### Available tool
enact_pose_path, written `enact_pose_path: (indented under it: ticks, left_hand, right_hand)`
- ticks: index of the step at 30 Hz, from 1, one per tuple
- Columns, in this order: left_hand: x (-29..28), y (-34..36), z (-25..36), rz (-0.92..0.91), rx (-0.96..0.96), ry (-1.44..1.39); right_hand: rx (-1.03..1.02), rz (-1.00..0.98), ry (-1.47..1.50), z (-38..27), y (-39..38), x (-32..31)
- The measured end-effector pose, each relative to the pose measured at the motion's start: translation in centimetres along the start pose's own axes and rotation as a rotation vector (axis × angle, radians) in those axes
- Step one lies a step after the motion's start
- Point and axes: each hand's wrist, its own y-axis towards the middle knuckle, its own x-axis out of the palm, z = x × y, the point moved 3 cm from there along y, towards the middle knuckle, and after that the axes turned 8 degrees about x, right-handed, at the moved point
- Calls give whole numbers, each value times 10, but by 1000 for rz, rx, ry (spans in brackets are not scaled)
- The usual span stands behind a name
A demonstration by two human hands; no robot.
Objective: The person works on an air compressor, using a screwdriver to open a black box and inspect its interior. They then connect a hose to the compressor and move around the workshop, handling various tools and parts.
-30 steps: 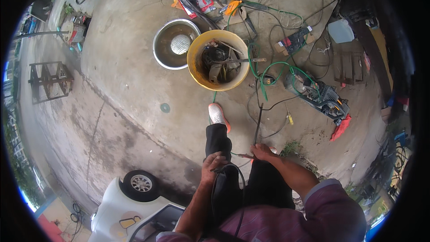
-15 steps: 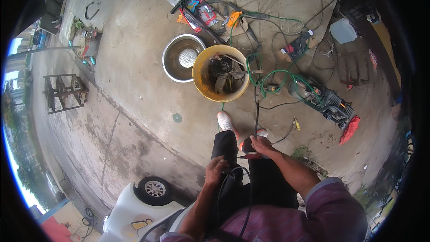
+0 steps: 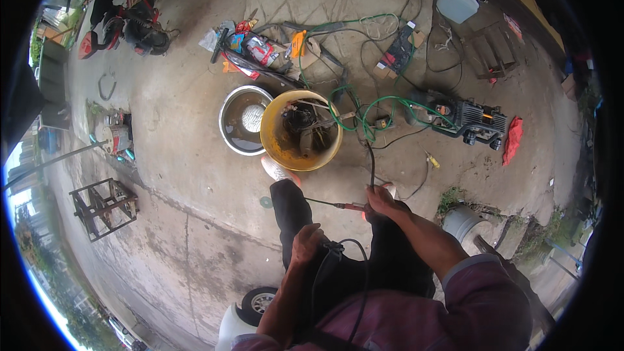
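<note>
My left hand (image 3: pixel 307 242) is closed, with a looped black cable (image 3: pixel 361 263) at its fingers, above my left leg. My right hand (image 3: pixel 379 199) grips an upright black hose (image 3: pixel 371 162) running toward green hoses. A red-handled tool (image 3: pixel 352 207) on a thin line lies across by my right hand; whether that hand holds it too, I cannot tell. Ahead stands a yellow bucket (image 3: pixel 276 146) of dark scrap and sticks, beside a steel basin (image 3: pixel 231 114) with murky liquid. My left shoe (image 3: pixel 276 168) is by the bucket.
A compressor-like machine (image 3: pixel 481 123) with a red cloth (image 3: pixel 512 140) sits right. Tangled hoses and litter (image 3: pixel 260 49) lie beyond the bucket. A scooter (image 3: pixel 117 13) stands upper left, a metal frame (image 3: pixel 104 208) left, a white car (image 3: pixel 234 325) at bottom, a drum (image 3: pixel 461 221) at right.
The view has swung, bringing in the scooter and drum, with less of the car. My left foot has moved left beside the bucket. Both hands keep similar grips.
</note>
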Motion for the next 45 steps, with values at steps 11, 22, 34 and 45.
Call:
enact_pose_path:
  ticks: [11,22,34,45]
  left_hand:
    - [-179,63,-71,-177,-9,-394]
    - [-239,76,-64,-337,-246,-446]
    - [-229,37,-95,-366,-319,-402]
    - [-233,27,-13,-303,243,247]
  right_hand:
    - [495,-150,24,-137,54,70]
    - [688,80,344,-180,59,102]
    - [725,825,686,-19,101,62]
    - [716,553,673,-95,-69,83]
